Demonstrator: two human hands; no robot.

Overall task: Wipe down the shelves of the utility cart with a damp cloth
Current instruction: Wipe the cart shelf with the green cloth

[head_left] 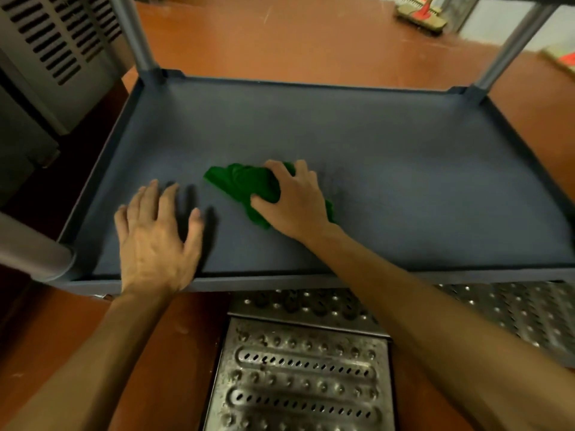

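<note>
A grey-blue cart shelf (389,157) with a raised rim fills the middle of the view. A crumpled green cloth (245,181) lies on it, left of centre. My right hand (295,197) is on top of the cloth, fingers and thumb curled round its bunched part. My left hand (155,237) hovers over or rests flat on the shelf near the front left corner, fingers spread, holding nothing; it is a little apart from the cloth.
Grey posts rise at the shelf's corners (137,35) (510,48) (31,250). A louvred metal appliance (56,51) stands at the left. Perforated steel floor grates (301,374) lie below the shelf's front edge. Brushes (420,17) lie on the red floor beyond.
</note>
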